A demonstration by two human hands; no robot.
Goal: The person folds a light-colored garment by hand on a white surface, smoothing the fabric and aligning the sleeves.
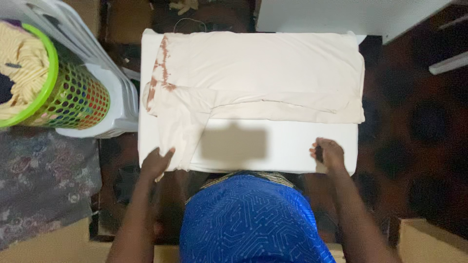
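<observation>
Cream garment (253, 73) lies spread flat across the white desk (292, 146), its body along the far half and one part folded down toward your near-left corner, so the cloth is smoothed and squared to the edges. Your left hand (157, 163) rests flat on the bottom of that folded part, fingers spread, pinning it in place. Your right hand (329, 153) sits curled at the near-right edge of the desk; whether it holds anything, you cannot tell. A green laundry basket (58, 92) of clothes waits at your left on a white plastic chair (117, 107).
</observation>
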